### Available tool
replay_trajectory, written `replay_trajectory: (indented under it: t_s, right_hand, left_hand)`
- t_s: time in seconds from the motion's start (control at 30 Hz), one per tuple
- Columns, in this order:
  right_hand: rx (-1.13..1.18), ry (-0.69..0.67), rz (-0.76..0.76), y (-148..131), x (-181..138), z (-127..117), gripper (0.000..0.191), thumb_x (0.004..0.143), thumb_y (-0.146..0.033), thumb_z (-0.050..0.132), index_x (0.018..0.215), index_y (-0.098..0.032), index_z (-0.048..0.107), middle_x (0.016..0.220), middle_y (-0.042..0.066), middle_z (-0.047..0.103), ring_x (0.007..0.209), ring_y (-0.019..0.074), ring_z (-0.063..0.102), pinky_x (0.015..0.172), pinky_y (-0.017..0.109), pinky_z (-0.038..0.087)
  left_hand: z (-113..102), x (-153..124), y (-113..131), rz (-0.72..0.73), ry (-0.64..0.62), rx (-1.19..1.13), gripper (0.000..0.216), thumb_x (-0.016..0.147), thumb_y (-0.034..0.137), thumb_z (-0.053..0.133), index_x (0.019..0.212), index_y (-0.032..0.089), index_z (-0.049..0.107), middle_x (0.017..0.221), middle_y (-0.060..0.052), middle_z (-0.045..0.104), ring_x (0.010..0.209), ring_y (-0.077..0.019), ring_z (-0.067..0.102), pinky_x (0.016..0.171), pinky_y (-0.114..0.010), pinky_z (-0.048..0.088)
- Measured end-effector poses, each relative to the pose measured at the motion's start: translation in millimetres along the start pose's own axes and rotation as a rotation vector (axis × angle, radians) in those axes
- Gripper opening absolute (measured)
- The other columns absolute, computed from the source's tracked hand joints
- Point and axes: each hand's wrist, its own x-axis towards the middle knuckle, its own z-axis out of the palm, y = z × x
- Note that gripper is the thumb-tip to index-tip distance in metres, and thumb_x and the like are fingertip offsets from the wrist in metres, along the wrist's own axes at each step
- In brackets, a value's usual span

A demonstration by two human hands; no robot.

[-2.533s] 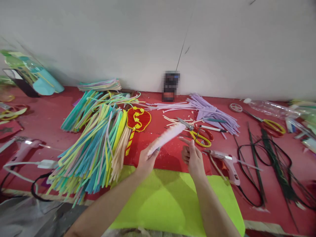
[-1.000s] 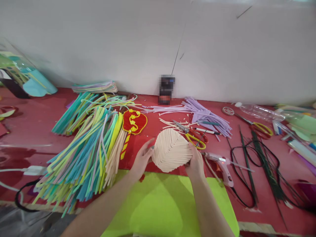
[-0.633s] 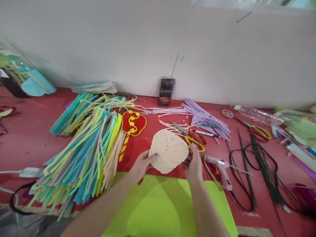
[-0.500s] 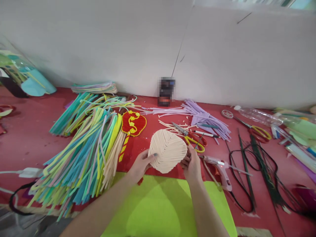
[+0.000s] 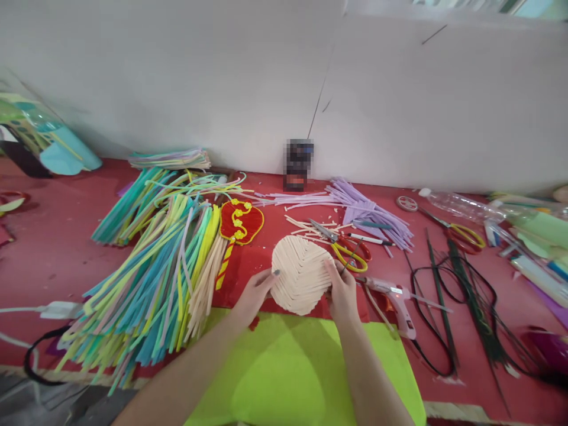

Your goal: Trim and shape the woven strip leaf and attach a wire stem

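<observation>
A cream, leaf-shaped panel of pipe cleaners point(image 5: 299, 278) is held between both hands over the table's front. Slanting strips meet along a seam down its middle. My left hand point(image 5: 257, 291) grips its left edge, thumb on top and the other fingers mostly hidden underneath. On the right edge, my right hand point(image 5: 342, 290) pinches it with the thumb on the face. Just beyond the panel lie scissors with red and yellow handles point(image 5: 348, 251). A pink glue gun point(image 5: 397, 299) rests right of my right hand. To the left is a small red fan with yellow trim point(image 5: 242, 222).
A big heap of coloured pipe cleaners point(image 5: 146, 278) covers the left side. Purple pipe cleaners point(image 5: 373, 216) lie behind. A green mat point(image 5: 284, 367) is in front. Black cable point(image 5: 444, 373), more scissors point(image 5: 464, 234) and a plastic bottle point(image 5: 461, 204) are at right.
The panel has turned slightly and its seam stands more upright. My right thumb has come onto the panel's face; before, the right fingers were at its edge. The left hand keeps its hold.
</observation>
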Motion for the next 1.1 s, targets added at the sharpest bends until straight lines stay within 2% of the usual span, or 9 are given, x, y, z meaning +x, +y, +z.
replay_trajectory:
  t_s: [0.1,0.27,0.37,0.5,0.8,1.1]
  right_hand:
    - [-0.005,-0.025,-0.011,1,-1,0,0.04,0.057,-0.048,0.076,0.073,-0.017,0.056,0.049,-0.009,0.042,0.038,0.0033,0.028,0.033,0.017,0.019]
    - [0.033,-0.085,-0.054,2,-3,0,0.036,0.063,-0.048,0.072,0.071,-0.019,0.051,0.043,-0.013,0.023,0.035,0.0021,0.014,0.033,0.017,0.01]
    - [0.021,-0.136,-0.083,3,-3,-2,0.036,0.063,-0.045,0.074,0.077,-0.019,0.054,0.043,-0.013,0.024,0.035,0.0017,0.015,0.034,0.016,0.01]
    - [0.003,-0.13,-0.107,4,-1,-4,0.036,0.063,-0.045,0.074,0.077,-0.019,0.054,0.044,-0.013,0.024,0.035,0.0013,0.016,0.034,0.016,0.012]
    - [0.014,-0.128,-0.09,2,-2,-3,0.037,0.063,-0.045,0.075,0.076,-0.019,0.052,0.043,-0.014,0.023,0.034,0.0013,0.016,0.033,0.015,0.011]
    - [-0.014,-0.134,-0.113,5,-1,-3,0.036,0.064,-0.047,0.073,0.079,-0.019,0.055,0.044,-0.013,0.025,0.035,0.0015,0.016,0.033,0.015,0.012]
  left_hand:
    - [-2,2,1,0.064,-0.02,0.076,0.042,0.065,0.043,0.073,0.095,0.014,0.07,0.095,-0.008,0.071,0.095,-0.0243,0.062,0.09,-0.036,0.044]
    - [-1,4,4,0.138,0.013,0.047,0.044,0.067,0.043,0.07,0.101,0.014,0.068,0.098,-0.008,0.071,0.095,-0.0242,0.062,0.085,-0.035,0.047]
    - [0,3,7,0.166,0.038,0.057,0.044,0.067,0.041,0.07,0.102,0.015,0.068,0.1,-0.008,0.07,0.101,-0.0244,0.061,0.09,-0.036,0.044]
    - [5,-2,14,0.168,0.021,0.111,0.041,0.068,0.039,0.07,0.101,0.015,0.068,0.101,-0.008,0.07,0.103,-0.0248,0.06,0.095,-0.037,0.041]
    - [10,-5,18,0.194,0.016,0.121,0.038,0.066,0.038,0.071,0.096,0.014,0.069,0.101,-0.007,0.07,0.1,-0.0248,0.061,0.093,-0.036,0.042]
    - [7,-2,14,0.116,0.013,0.175,0.036,0.059,0.038,0.076,0.086,0.014,0.07,0.091,-0.007,0.072,0.096,-0.0265,0.062,0.088,-0.037,0.044]
